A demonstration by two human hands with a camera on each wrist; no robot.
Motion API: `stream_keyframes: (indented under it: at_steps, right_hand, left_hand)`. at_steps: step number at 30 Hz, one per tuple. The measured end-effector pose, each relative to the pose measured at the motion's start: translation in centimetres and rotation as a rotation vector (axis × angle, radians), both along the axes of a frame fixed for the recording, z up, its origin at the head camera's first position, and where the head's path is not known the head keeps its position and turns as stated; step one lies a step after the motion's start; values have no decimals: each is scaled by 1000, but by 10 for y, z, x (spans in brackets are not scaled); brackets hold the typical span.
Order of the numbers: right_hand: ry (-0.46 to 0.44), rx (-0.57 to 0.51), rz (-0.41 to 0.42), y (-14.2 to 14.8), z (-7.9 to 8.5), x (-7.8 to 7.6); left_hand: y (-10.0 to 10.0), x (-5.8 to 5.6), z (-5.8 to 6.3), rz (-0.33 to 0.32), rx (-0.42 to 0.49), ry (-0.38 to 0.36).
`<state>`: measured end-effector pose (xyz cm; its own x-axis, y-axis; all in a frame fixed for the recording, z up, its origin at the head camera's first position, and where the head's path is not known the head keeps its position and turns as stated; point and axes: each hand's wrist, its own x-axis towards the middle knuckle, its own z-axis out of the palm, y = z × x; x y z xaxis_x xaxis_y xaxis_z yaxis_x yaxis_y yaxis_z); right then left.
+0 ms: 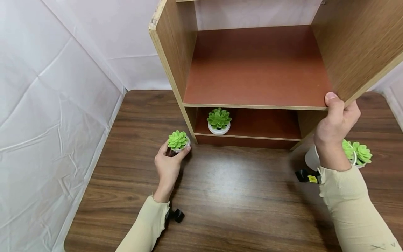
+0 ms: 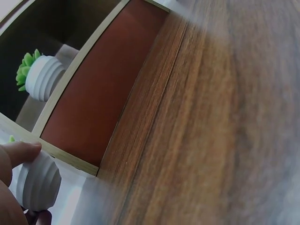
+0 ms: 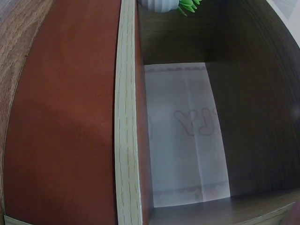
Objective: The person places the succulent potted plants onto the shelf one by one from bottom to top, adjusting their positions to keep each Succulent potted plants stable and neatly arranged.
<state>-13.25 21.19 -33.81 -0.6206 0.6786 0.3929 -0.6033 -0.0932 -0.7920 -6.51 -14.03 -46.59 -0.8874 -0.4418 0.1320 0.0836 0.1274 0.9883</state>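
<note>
- My right sleeve (image 1: 352,206), cream-coloured and closest of all, is reaching up to my right hand (image 1: 338,120).
- My right hand is gripping the front edge of the right side panel (image 1: 362,45) of a wooden cabinet (image 1: 171,63), the thumb pressing its inner face and the fingers curling round the outside.
- My left hand (image 1: 168,164) is holding a small potted succulent (image 1: 177,140), pinching its white pot between thumb and fingers; I can't tell whether the pot is touching the tabletop (image 1: 126,175).
- That plant is sitting in my left hand's grasp just outside the cabinet's lower left corner, well apart from my right hand.
- A second succulent (image 1: 219,120), also in a white pot, is standing upright on the lower shelf (image 1: 267,126), near my left hand on its right side.
- Beyond my left hand and leftward of my right, the reddish-brown upper shelf (image 1: 252,66) is spreading across the cabinet.
- Behind my right wrist, a white container (image 1: 311,159) and more green plants (image 1: 363,153) are showing, partly hidden.
- Well to the left of my left hand, creased white sheeting (image 1: 47,122) is hanging beside the tabletop.
</note>
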Motion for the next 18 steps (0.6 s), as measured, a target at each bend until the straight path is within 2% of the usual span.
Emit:
stream_keyframes:
  at_steps: [6, 9, 14, 16, 17, 18]
  right_hand:
    - [1, -23, 3, 1, 2, 0]
    - [-6, -38, 3, 1, 3, 0]
    - [-20, -24, -6, 2, 4, 1]
    - [-16, -6, -9, 2, 5, 1]
    - [-17, -5, -8, 1, 6, 2]
    - [-22, -17, -3, 1, 7, 2]
  left_hand:
    - [0, -2, -5, -3, -8, 18]
    - [-2, -4, -14, -20, -25, 39]
    - [2, -2, -2, -17, -15, 43]
    - [6, 2, 11, -12, -7, 16]
    - [7, 2, 13, -10, -14, 14]
    - [6, 1, 10, -15, -13, 21]
